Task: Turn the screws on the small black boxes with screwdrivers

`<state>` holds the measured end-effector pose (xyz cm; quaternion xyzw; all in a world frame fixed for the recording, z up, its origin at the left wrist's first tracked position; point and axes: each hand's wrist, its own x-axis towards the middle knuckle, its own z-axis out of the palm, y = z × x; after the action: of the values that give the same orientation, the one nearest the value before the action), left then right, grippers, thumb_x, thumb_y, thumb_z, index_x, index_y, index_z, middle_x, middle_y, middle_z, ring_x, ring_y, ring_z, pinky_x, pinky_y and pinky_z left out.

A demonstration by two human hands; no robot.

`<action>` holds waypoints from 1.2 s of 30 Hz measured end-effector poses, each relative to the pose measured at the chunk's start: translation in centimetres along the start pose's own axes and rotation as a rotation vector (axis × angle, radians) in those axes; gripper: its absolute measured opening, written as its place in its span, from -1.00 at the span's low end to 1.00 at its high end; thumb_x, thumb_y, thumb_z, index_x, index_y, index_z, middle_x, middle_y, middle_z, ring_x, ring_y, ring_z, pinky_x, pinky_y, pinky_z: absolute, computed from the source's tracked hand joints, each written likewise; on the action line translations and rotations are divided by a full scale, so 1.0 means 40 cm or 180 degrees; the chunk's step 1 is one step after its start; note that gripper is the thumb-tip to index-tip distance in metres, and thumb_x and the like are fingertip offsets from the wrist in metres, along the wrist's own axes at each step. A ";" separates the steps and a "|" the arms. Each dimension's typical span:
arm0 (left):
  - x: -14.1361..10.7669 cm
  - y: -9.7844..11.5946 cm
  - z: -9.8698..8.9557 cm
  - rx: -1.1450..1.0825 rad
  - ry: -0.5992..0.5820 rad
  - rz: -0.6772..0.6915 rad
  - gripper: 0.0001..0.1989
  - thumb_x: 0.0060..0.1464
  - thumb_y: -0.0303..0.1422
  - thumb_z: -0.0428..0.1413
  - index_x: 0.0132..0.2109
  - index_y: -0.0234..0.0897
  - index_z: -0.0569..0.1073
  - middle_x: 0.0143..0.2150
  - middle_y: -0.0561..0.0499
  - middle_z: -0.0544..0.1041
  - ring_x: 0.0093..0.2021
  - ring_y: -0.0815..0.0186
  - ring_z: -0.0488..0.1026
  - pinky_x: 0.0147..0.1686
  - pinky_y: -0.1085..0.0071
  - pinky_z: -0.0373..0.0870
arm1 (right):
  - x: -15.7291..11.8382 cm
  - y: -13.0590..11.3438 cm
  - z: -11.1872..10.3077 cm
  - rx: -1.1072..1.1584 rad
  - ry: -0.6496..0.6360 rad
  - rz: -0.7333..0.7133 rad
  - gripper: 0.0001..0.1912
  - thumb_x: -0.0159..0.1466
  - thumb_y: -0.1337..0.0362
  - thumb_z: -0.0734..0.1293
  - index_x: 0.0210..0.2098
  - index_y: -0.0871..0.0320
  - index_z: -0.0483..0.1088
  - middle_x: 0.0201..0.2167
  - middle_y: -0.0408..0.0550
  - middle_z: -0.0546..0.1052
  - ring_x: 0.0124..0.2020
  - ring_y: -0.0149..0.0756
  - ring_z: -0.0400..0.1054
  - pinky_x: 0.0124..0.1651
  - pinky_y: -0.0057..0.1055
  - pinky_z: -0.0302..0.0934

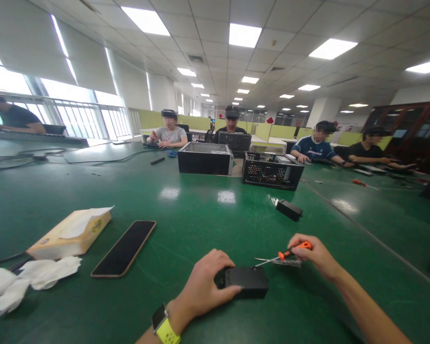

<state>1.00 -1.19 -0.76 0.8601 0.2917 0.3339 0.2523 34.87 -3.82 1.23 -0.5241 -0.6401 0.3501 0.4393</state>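
A small black box point(250, 283) lies on the green table near its front edge. My left hand point(209, 282) grips the box's left end, thumb on the near side and fingers at the far side. In my right hand point(311, 255) is an orange and black screwdriver point(301, 246), its shaft pointing left and its tip at the far top edge of the box. Beneath the screwdriver, a thin metal tool and a small clear item point(290, 263) lie on the table; their details are hard to make out.
Another black block point(289, 209) lies farther back. A phone point(124, 248), a tissue pack point(71, 231) and crumpled tissues point(46, 272) are at the left. Two metal cases point(204, 162) point(268, 174) stand ahead. Several people sit around the table.
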 end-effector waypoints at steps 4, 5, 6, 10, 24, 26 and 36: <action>0.004 0.004 -0.006 0.0096 0.0001 0.0029 -0.72 -0.03 -0.33 0.32 -0.14 -0.25 0.52 -0.17 -0.05 0.52 -0.16 0.15 0.44 -0.15 0.30 0.38 | 0.001 -0.004 -0.007 -0.0137 0.0051 -0.0056 -0.76 0.13 0.12 0.37 -0.46 0.21 0.47 -0.61 -0.19 0.35 -0.58 -0.41 0.14 -0.50 -0.45 0.01; 0.005 0.004 -0.007 0.0136 -0.0017 0.0037 -0.72 -0.03 -0.32 0.32 -0.15 -0.25 0.52 -0.18 -0.05 0.52 -0.17 0.15 0.44 -0.16 0.30 0.38 | 0.001 -0.005 -0.008 -0.0180 0.0058 -0.0074 -0.76 0.13 0.13 0.36 -0.47 0.21 0.47 -0.60 -0.18 0.37 -0.58 -0.40 0.15 -0.49 -0.44 0.01; 0.006 0.004 -0.007 0.0166 -0.0033 0.0043 -0.72 -0.04 -0.31 0.33 -0.15 -0.25 0.53 -0.19 -0.06 0.52 -0.17 0.15 0.44 -0.17 0.31 0.38 | 0.001 -0.007 -0.009 -0.0225 0.0061 -0.0091 -0.77 0.12 0.14 0.36 -0.47 0.21 0.46 -0.59 -0.17 0.38 -0.57 -0.39 0.16 -0.48 -0.44 0.02; 0.005 0.002 -0.002 0.0115 0.0006 0.0022 -0.71 -0.08 -0.31 0.36 -0.17 -0.26 0.53 -0.20 -0.05 0.53 -0.18 0.15 0.45 -0.17 0.32 0.38 | -0.003 -0.014 -0.015 -0.0426 0.0054 -0.0162 -0.79 0.12 0.17 0.36 -0.48 0.20 0.46 -0.58 -0.16 0.39 -0.54 -0.37 0.20 -0.45 -0.43 0.06; 0.026 0.005 -0.013 0.0062 -0.0150 -0.0338 -0.67 -0.22 -0.33 0.42 -0.26 -0.27 0.55 -0.29 0.02 0.54 -0.27 0.20 0.46 -0.24 0.38 0.32 | 0.037 -0.328 0.051 -0.2069 -0.0599 -0.1102 -0.86 0.30 0.22 0.29 -0.22 0.14 0.43 -0.33 -0.10 0.51 -0.35 -0.31 0.34 -0.25 -0.39 0.20; 0.024 0.002 -0.006 0.0026 -0.0091 -0.0309 -0.67 -0.22 -0.36 0.40 -0.24 -0.28 0.54 -0.29 0.03 0.53 -0.28 0.22 0.45 -0.26 0.40 0.31 | 0.036 -0.344 0.071 -0.2047 -0.0514 -0.1218 -0.77 0.27 0.28 0.31 -0.07 0.12 0.41 -0.24 -0.07 0.51 -0.29 -0.29 0.36 -0.21 -0.38 0.24; 0.015 0.001 0.001 -0.0261 -0.0062 -0.0421 -0.67 -0.20 -0.33 0.40 -0.24 -0.27 0.52 -0.30 0.05 0.48 -0.31 0.27 0.39 -0.32 0.45 0.24 | 0.053 -0.302 0.031 -0.2085 -0.0047 -0.1103 -0.73 0.21 0.06 0.41 -0.36 0.17 0.51 -0.52 -0.14 0.46 -0.54 -0.39 0.23 -0.48 -0.46 0.11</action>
<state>1.42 -0.81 -0.52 0.8311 0.3315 0.3197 0.3117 29.18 -4.21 12.15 -0.5182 -0.8006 0.0509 0.2964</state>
